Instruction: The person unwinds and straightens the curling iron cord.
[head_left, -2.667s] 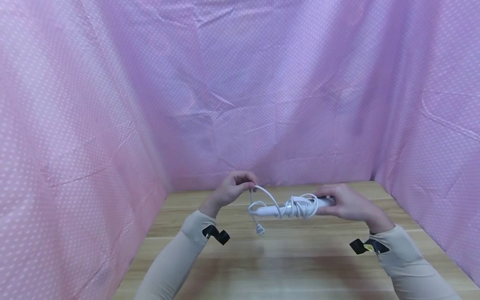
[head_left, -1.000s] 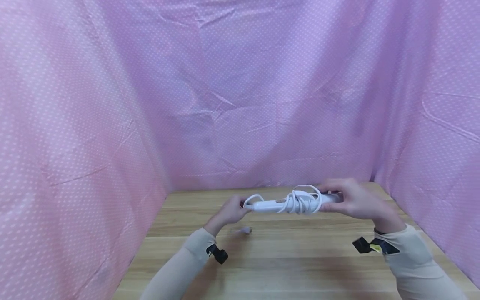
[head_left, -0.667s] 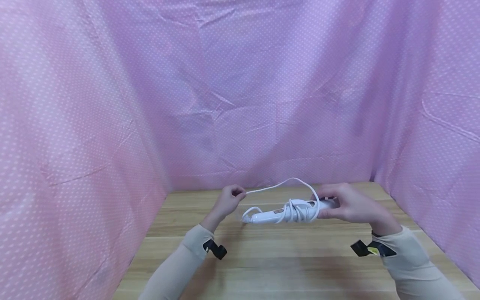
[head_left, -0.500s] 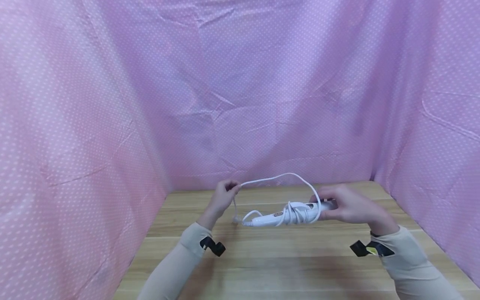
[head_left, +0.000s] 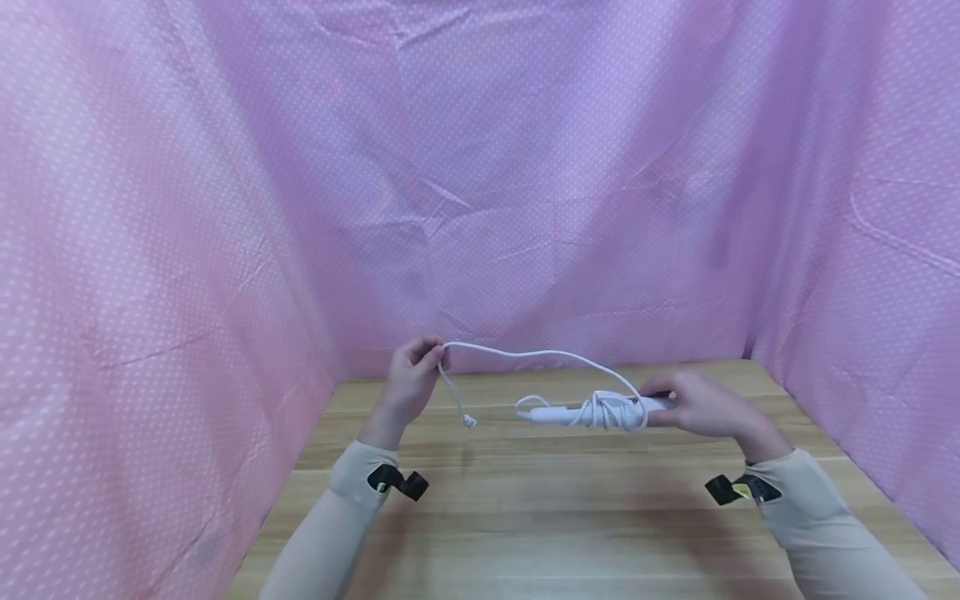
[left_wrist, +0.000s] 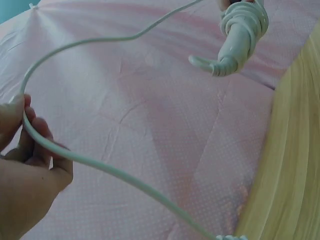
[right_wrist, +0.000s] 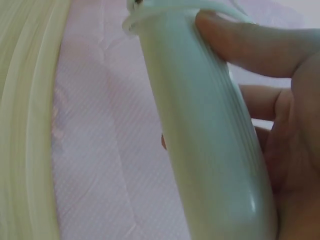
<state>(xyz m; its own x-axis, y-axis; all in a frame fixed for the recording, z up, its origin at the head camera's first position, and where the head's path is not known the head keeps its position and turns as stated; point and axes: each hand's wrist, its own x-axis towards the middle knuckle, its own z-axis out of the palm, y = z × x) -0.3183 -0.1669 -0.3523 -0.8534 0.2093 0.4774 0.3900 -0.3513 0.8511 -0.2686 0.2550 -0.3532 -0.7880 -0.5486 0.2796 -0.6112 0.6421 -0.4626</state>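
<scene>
Left hand (head_left: 408, 385): fingers pinch the white cord (left_wrist: 112, 171) above the table (head_left: 547, 517). Plug (head_left: 468, 422) at the cord's end hangs just right of that hand. Cord arches rightward to the white handheld appliance (right_wrist: 207, 125), right of centre, with several turns wound round its body. Right hand (head_left: 705, 406): fingers grip the appliance's right end.
</scene>
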